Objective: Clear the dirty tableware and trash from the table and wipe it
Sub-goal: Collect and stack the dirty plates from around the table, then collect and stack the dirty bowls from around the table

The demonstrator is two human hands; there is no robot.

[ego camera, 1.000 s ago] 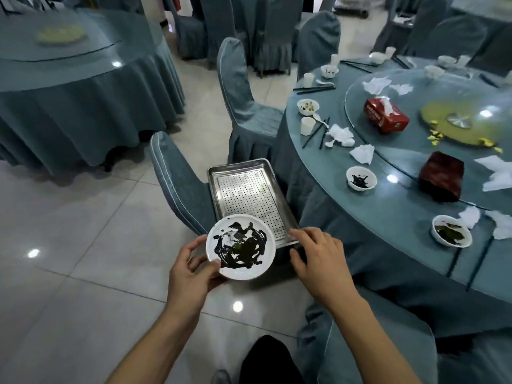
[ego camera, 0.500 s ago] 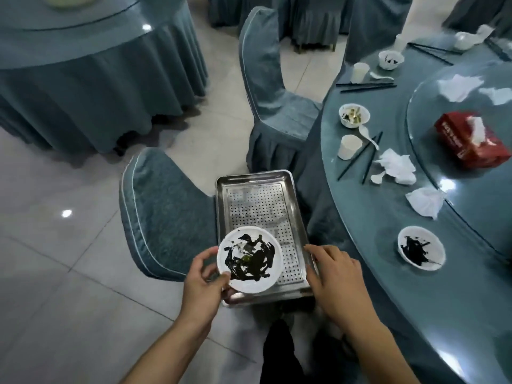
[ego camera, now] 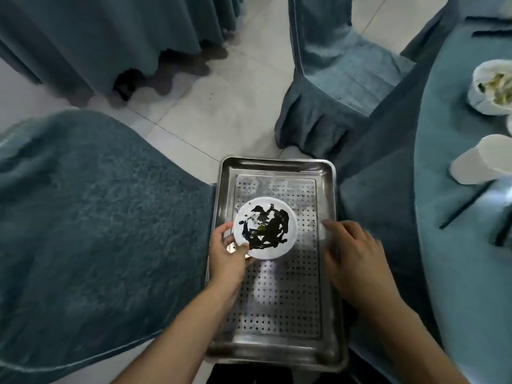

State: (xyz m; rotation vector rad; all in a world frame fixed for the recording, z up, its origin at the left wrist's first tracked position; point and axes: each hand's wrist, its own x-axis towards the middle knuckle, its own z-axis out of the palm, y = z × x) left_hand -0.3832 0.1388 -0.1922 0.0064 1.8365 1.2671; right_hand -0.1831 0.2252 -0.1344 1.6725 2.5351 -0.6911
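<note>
Left hand (ego camera: 227,254): pinches the rim of the dirty plate (ego camera: 265,227), thumb on top.
Right hand (ego camera: 353,257): fingers spread and relaxed, at the right edge of the tray (ego camera: 277,353); blurred.
Dirty plate: over the tray, between both hands.
Surface: tray beside a covered chair (ego camera: 97,223), left of the left hand.
Room: table (ego camera: 457,189) to the right, pale floor tiles (ego camera: 216,112) beyond.

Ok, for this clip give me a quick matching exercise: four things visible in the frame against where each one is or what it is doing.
Things:
1. dirty plate
2. left hand
3. right hand
4. paper cup

States:
A. lying on its side on the table
B. over the tray's right edge, holding nothing
C. held over the perforated metal tray
D. gripping the plate's rim

Pairs: 1-C, 2-D, 3-B, 4-A
</note>
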